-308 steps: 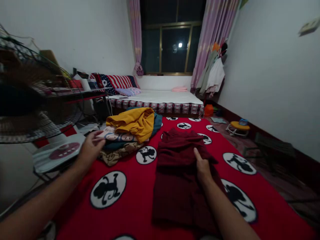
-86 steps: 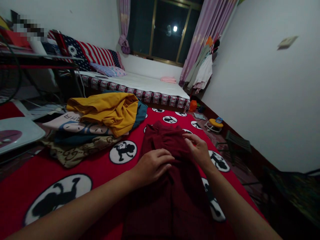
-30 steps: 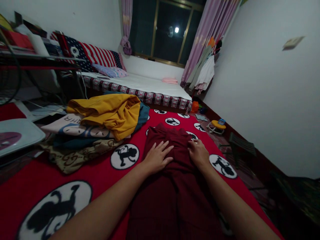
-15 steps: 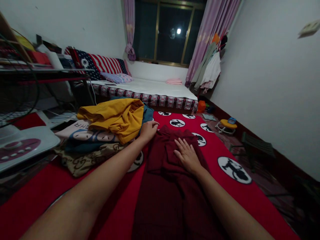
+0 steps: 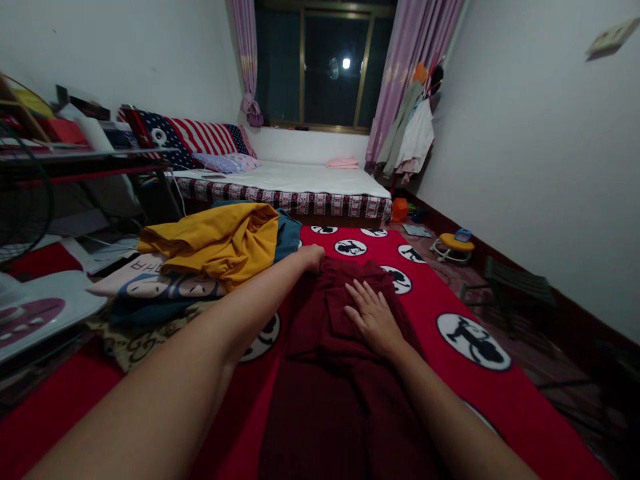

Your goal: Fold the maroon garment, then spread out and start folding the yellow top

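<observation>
A maroon garment (image 5: 320, 393) lies lengthwise on the red blanket (image 5: 465, 413), its gathered upper end folded and wrinkled and its lower part running toward me. At the upper left corner of the cloth, my left hand (image 5: 313, 257) is closed, fingers curled over the edge and partly hidden. My right hand (image 5: 373, 315) rests flat on the folded upper part, fingers spread. Left of my left forearm is a pile of clothes: a mustard-yellow garment (image 5: 220, 237) on top, a pale printed shirt (image 5: 145, 277) and a brown patterned piece (image 5: 135, 343) below.
A bed with a white sheet (image 5: 295, 176) stands beyond the blanket, under the window. To the left is a cluttered desk (image 5: 90, 163) with a white-and-pink appliance (image 5: 35, 320) in front of it. A yellow-topped stool (image 5: 453, 247) and a dark folding stool (image 5: 517, 283) stand at right.
My left hand has shifted slightly right and its fingers have curled onto the maroon garment's corner. My right hand stays flat on the cloth. The view has turned a little.
</observation>
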### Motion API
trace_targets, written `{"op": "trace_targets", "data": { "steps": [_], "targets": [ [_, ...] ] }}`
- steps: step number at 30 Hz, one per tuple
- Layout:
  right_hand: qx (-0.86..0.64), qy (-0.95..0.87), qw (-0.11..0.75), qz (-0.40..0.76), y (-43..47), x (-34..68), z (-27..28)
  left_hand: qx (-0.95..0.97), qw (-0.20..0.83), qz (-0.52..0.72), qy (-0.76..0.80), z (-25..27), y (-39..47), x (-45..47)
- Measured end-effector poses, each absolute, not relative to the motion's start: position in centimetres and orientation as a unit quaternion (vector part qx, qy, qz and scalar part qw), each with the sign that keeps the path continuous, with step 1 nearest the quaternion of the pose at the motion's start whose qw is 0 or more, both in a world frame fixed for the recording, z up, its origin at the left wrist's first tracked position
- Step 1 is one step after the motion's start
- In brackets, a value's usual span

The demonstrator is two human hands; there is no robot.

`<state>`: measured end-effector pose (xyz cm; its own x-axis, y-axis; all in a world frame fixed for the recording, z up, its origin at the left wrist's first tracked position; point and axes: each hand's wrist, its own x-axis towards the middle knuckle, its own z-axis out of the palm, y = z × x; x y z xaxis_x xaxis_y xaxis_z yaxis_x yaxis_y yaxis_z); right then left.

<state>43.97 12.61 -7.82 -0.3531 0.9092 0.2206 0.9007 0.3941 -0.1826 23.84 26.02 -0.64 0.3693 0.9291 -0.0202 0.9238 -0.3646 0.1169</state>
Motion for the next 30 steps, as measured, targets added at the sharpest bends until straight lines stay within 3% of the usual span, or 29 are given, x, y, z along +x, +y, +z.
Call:
{"op": "trace_targets", "data": {
  "steps": [9,13,15,18,24,30],
  "targets": [
    [-0.553,-0.821,0.142,0.015,12.7,44.0,-8.0,0.830,-0.072,0.139,0.536,-2.8,21.8,24.0],
    [-0.553,-0.822,0.136,0.009,12.7,44.0,-8.0,0.868,-0.035,0.240,0.432,-4.7,17.4,25.0],
    [-0.557,-0.821,0.125,0.008,12.7,43.9,-7.8,0.911,0.020,0.203,0.358,-5.7,15.4,25.4],
    [-0.583,-0.805,0.109,0.008,12.7,44.0,-7.7,0.918,0.067,0.128,0.369,-7.1,13.6,25.1],
    [-0.656,-0.752,0.067,0.008,11.0,45.7,-7.6,0.907,0.048,0.067,0.412,-7.5,11.0,21.1],
    [-0.547,-0.831,0.077,0.064,5.9,51.7,-6.9,0.924,0.121,0.070,0.357,-6.3,4.3,15.7]
  ]
}}
